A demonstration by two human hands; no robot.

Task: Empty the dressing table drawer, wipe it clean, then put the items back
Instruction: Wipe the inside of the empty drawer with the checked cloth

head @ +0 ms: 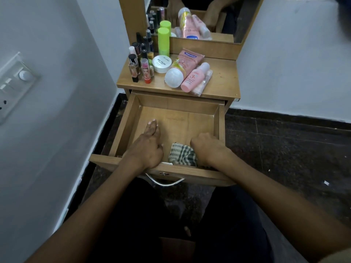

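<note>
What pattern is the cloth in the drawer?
Dark green and cream checks on the cloth, seen in the head view.

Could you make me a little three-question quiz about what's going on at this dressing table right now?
1. True or false: the drawer still holds bottles and tubes.
2. Which hand lies flat and open on the drawer floor? A) left hand B) right hand
3. Fill in: the checked ______ sits in the drawer between the two hands.

Key:
1. False. The bottles, tubes and white jar are on the tabletop; only the cloth is in the drawer.
2. A. The left hand is spread flat; the right hand is curled at the cloth's edge.
3. cloth
</note>
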